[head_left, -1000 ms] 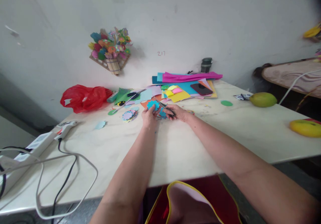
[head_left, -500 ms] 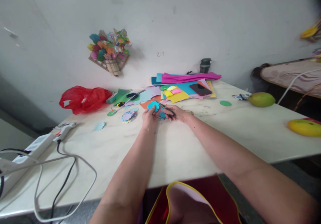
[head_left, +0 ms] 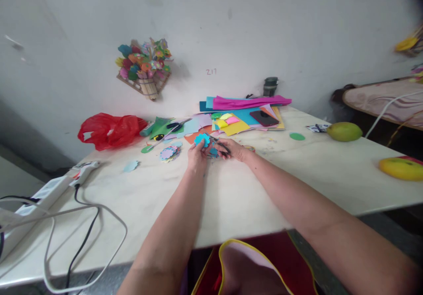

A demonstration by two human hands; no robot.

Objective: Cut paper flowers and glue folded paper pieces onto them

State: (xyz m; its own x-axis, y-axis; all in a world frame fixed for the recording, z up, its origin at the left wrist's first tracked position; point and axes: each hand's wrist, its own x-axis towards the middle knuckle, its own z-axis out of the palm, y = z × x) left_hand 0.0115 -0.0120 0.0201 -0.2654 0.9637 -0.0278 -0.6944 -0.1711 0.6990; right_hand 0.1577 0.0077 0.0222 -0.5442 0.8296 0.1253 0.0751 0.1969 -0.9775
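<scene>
Between the thumb and fingers of my left hand [head_left: 197, 155] is a bright blue paper flower with a scalloped edge [head_left: 202, 140]. My right hand [head_left: 235, 149] is closed round the dark handles of a pair of scissors [head_left: 224, 147]. The scissor blades point up and left, close to the flower's right edge; whether they touch it I cannot tell. Under the hands lie small blue paper scraps [head_left: 214, 151]. A stack of scalloped paper pieces [head_left: 169, 153] lies left of my left hand, and a single pale blue one [head_left: 131, 166] is farther left.
Coloured sheets [head_left: 241, 127] bear a phone [head_left: 263, 118] at the back. A second pair of scissors [head_left: 177, 125] lies near a red plastic bag [head_left: 110, 129]. Right are a green circle [head_left: 297, 136] and two mangoes [head_left: 344, 131]. Cables [head_left: 109, 211] and a power strip [head_left: 49, 193] occupy the left.
Both hands stay almost where they were, still holding the blue flower and the scissors. Only a very slight shift of the hands shows.
</scene>
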